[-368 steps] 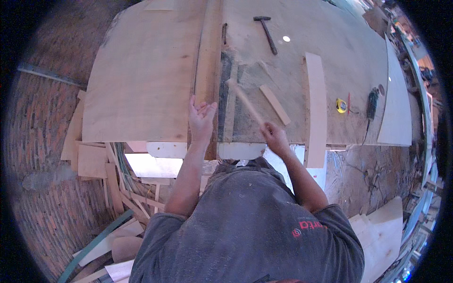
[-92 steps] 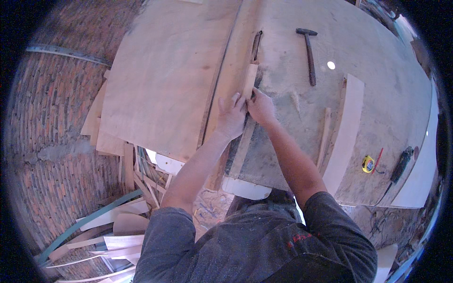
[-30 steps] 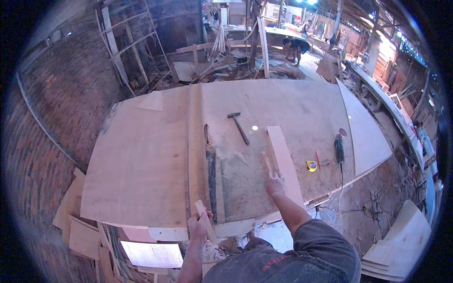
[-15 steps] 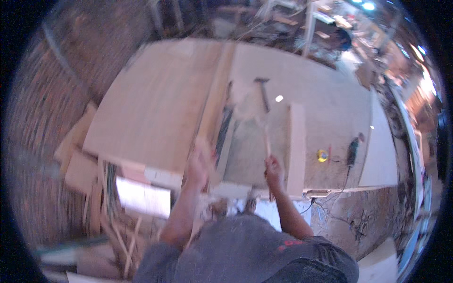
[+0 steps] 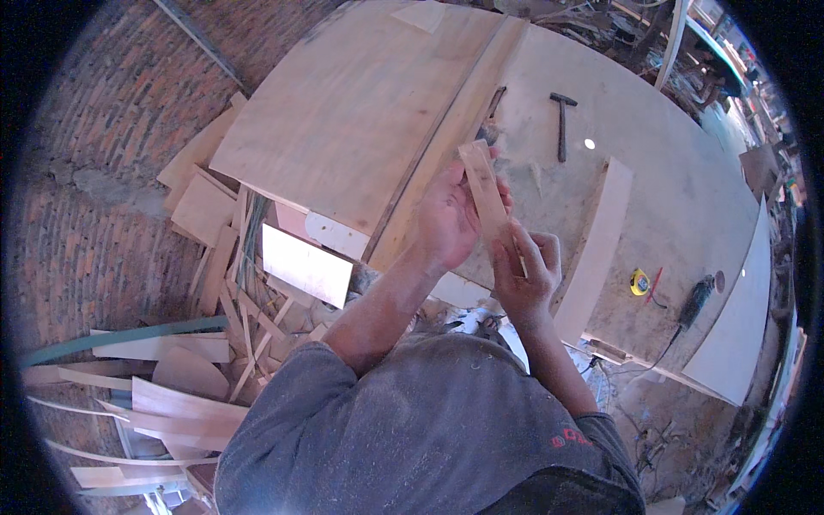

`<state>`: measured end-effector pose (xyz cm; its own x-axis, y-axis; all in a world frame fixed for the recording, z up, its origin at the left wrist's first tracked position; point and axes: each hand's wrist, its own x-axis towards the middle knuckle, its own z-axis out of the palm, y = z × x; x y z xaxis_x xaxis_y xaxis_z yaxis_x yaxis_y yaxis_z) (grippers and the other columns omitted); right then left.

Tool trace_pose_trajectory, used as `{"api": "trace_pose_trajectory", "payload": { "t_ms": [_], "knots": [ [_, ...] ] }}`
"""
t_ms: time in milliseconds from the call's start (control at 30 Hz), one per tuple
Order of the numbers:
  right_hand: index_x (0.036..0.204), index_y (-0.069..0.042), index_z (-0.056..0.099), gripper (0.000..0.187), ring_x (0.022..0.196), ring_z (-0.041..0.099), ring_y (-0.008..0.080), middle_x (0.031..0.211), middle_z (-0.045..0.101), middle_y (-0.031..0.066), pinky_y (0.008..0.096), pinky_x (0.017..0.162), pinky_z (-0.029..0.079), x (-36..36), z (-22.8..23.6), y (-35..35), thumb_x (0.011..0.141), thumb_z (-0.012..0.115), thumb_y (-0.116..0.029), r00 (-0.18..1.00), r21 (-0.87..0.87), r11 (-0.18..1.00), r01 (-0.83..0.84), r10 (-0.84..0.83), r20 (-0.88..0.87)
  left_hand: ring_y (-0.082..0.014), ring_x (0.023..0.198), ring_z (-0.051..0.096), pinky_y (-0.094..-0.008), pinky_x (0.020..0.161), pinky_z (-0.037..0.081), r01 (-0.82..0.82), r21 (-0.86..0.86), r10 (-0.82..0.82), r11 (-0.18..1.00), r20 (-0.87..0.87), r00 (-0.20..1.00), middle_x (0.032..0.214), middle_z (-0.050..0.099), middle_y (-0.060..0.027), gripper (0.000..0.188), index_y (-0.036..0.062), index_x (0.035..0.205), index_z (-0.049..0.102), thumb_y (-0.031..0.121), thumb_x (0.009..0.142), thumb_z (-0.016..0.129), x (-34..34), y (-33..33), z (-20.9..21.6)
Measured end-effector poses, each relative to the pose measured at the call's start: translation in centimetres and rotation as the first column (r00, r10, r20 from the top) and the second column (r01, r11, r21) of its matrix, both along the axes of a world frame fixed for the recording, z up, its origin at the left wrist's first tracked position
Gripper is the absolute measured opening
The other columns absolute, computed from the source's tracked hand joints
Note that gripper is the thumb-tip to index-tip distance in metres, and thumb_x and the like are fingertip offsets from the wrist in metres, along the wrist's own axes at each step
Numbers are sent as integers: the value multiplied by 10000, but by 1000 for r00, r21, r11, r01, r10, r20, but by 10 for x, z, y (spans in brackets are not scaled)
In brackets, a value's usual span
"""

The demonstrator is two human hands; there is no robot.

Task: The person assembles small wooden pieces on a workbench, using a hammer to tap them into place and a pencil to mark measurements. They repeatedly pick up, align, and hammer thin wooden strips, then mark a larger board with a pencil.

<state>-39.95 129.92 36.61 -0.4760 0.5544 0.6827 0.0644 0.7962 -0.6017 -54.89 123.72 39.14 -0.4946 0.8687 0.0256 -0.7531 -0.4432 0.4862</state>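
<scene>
Soft, fairly dim light with a faint violet cast covers the plywood sheet; a white panel glares nearly blank and a small spot shines. The wooden strip looks reasonably sharp, the right rim is hazy and bowed, and grainy black fills the corners

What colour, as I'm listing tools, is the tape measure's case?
The tape measure has a mostly yellow case, best seen in the head view.

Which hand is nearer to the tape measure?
Your right hand: it holds the lower end of the wood strip, left of the tape measure. Your left hand is farther left, at the strip's upper part.
</scene>
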Motion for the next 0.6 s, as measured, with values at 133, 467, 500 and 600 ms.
{"api": "trace_pose_trajectory", "payload": {
  "t_ms": [133,467,500,600],
  "knots": [
    [1179,-42,735,408,755,627,233,874,643,110,347,647,525,-4,-1,1,783,830,-17,1000,7,1000,-25,25,0,-260,1030,666,-423,955,528,64,55,-65,996,17,998,1085,688,-134,553,36,1482,445,428,1103,355,4,-1,2],
    [1179,-88,749,437,703,595,224,812,590,75,355,597,495,-6,-1,-6,755,839,-32,997,-17,1000,-9,11,77,-333,1140,611,-541,1038,477,99,160,-106,982,35,994,1183,622,-168,572,89,1503,415,480,1086,399,0,-8,-11],
    [1178,-95,750,443,700,591,225,810,588,72,357,598,494,-6,-1,-7,749,839,-31,997,-8,1000,-10,10,76,-332,1135,610,-540,1040,476,100,167,-107,981,35,994,1177,620,-166,576,89,1503,410,484,1084,401,0,-9,-13],
    [1166,-99,755,451,706,589,231,804,584,58,373,628,506,-7,0,-8,729,834,-18,993,119,993,24,-37,111,-330,1126,606,-537,1045,472,90,186,-95,978,19,995,1164,613,-163,582,89,1501,408,491,1080,407,0,-15,-16]
  ]
}}
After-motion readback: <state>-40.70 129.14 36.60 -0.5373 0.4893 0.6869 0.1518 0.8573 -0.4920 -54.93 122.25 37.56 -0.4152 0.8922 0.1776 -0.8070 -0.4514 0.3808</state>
